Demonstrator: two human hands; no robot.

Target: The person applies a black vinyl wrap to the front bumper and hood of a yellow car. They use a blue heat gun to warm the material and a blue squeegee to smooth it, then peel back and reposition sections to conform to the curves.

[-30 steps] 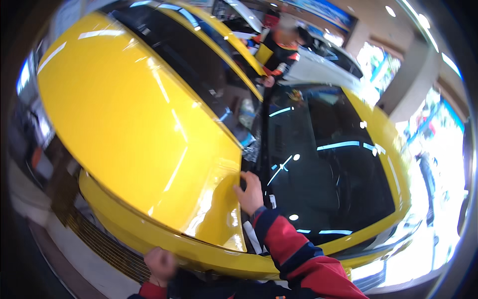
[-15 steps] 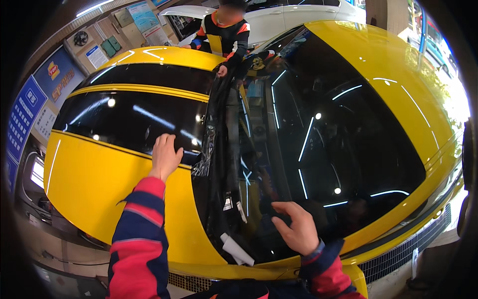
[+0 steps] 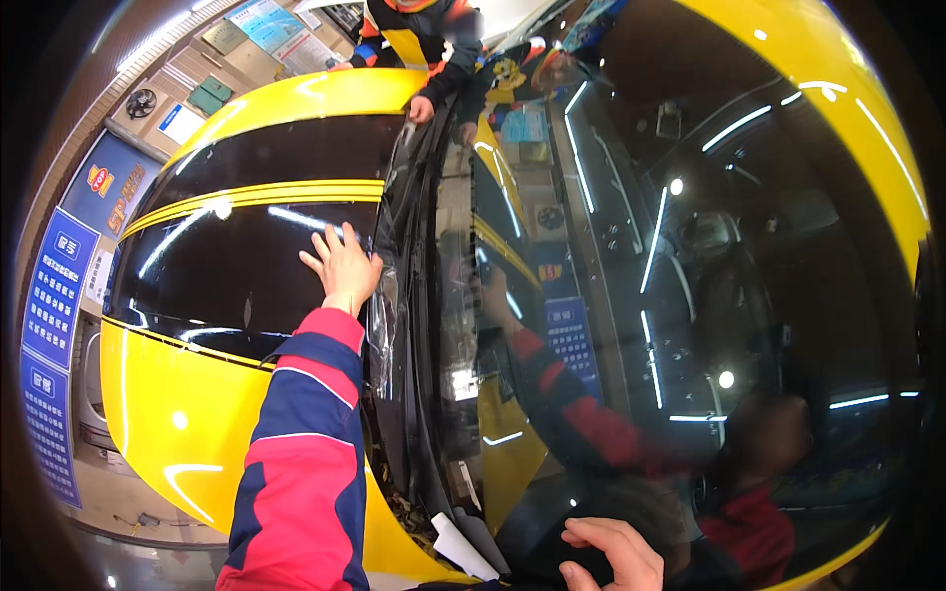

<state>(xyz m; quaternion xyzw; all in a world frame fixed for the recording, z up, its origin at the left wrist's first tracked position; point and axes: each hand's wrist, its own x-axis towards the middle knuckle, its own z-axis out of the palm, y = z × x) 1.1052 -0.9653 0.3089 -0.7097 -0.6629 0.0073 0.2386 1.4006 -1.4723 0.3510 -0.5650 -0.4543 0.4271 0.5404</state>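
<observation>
My left hand is over the wide black stripe of a yellow car hood, fingers spread and nothing in them. Whether the palm presses on the surface is hard to tell. Beside it, crinkled clear film runs along the hood's rear edge. Low in the view, my right hand hovers at the near part of the dark windshield, its fingers curved and apart, holding nothing. A white rolled or folded sheet lies at the near end of the black cowl.
Across the car, a co-worker in a dark top with orange and white patches has a hand at the hood's rear edge. Blue signboards and a wall fan are at the left. The windshield reflects lamps and my sleeve.
My left hand has moved up and inward over the black stripe, its fingers now spreading. The right hand sits lower in view. The view has shifted closer over the windshield.
</observation>
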